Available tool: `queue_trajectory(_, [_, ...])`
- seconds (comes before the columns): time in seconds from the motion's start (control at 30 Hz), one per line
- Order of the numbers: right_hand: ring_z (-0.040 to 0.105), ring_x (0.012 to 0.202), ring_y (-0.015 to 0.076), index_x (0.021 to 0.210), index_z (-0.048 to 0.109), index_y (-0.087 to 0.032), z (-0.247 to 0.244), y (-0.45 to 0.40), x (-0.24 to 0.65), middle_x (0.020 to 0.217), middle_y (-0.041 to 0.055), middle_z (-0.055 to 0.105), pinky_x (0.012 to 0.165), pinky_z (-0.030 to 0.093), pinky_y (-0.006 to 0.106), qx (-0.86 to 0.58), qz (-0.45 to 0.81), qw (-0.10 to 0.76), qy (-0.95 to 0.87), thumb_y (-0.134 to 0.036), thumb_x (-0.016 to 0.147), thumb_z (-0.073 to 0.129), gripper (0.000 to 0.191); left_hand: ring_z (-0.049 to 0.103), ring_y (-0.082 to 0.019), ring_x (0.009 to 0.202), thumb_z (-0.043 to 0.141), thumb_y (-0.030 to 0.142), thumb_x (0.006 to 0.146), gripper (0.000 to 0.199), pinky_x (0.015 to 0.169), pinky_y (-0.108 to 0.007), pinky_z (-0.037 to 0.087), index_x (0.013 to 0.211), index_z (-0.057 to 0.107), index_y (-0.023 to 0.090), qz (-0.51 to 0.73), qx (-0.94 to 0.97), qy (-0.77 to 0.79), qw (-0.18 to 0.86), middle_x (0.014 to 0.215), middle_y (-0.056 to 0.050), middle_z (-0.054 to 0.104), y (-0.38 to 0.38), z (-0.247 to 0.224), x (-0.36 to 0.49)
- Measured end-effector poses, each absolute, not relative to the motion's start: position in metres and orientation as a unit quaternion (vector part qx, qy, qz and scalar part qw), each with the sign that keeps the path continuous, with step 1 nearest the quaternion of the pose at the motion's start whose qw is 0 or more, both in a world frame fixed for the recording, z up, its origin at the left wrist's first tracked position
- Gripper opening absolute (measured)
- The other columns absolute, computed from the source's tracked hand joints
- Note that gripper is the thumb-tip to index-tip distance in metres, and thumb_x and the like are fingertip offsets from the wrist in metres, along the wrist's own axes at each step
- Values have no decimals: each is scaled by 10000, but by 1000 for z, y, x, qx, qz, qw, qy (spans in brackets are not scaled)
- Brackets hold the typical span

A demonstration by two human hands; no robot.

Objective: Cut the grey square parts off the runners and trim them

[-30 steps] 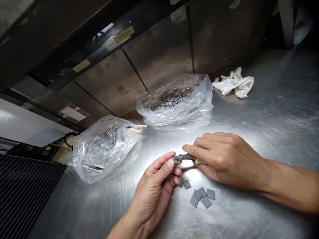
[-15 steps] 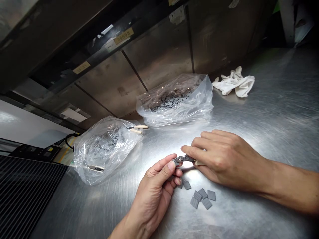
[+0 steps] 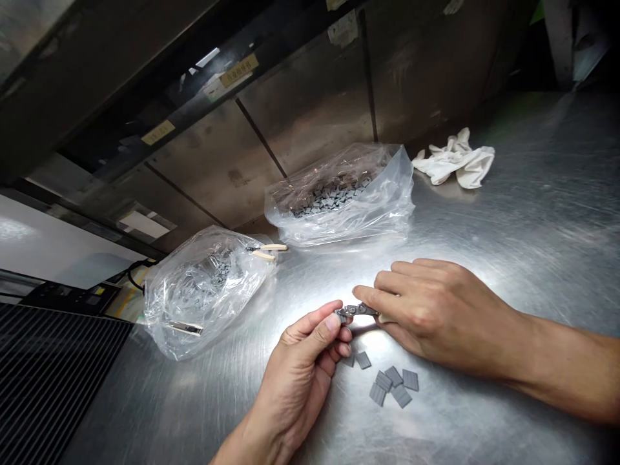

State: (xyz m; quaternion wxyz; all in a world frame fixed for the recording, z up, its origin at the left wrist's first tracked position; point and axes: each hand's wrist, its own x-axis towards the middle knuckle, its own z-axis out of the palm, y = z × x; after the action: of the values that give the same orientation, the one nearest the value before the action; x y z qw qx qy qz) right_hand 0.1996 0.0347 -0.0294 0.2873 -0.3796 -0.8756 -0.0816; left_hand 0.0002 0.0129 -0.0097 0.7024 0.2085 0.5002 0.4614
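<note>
My left hand point(image 3: 305, 361) pinches a small grey ribbed tile point(image 3: 341, 316) between thumb and forefinger. My right hand point(image 3: 426, 307) is closed around a pair of nippers point(image 3: 361, 310), whose metal head points left. The jaws meet the edge of the tile; whether they bite on it I cannot tell. Fingers hide most of the handles. Below the hands, several grey ribbed tiles point(image 3: 401, 396) lie loosely grouped on the metal table point(image 3: 484, 426). Another tile point(image 3: 363, 360) lies by my left fingertips, with one more partly behind them.
A clear plastic bag point(image 3: 358, 223) full of grey tiles stands at the back. Another bag point(image 3: 167, 303) with grey pieces sits to the left. Cream-handled pliers point(image 3: 271, 248) and a cutter-like tool point(image 3: 185, 328) rest against it. White gloves point(image 3: 458, 160) lie at the back right.
Both hands keep nearly the same place and grip. The nippers' head and the tile have shifted very slightly to the left.
</note>
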Motion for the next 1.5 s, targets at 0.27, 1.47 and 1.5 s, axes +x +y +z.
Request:
queue_trajectory(0.27, [554,639,169,947,704,-190,-31,36,203,730,-14,618,603,305,327,-382,-12,300,-874,-146,849,619,137,656,-111,663,886,131,690,236,593,-186,558,907,799,97,460,202,481,719,809,-81,736,12,-8,-1])
queue_trajectory(1.47, [533,636,173,828,634,-209,-26,31,199,724,-18,611,615,311,327,-380,19,304,-874,-151,800,667,73,653,-108,570,961,118,546,295,541,-173,534,793,800,125,476,143,488,718,627,-34,692,14,-11,-2])
queue_trajectory(1.5, [537,633,172,838,637,-209,-26,31,198,727,-19,616,612,309,326,-381,26,300,-874,-147,804,661,75,652,-107,570,959,122,554,290,540,-172,533,796,800,126,476,144,485,719,627,-32,692,14,-12,-2])
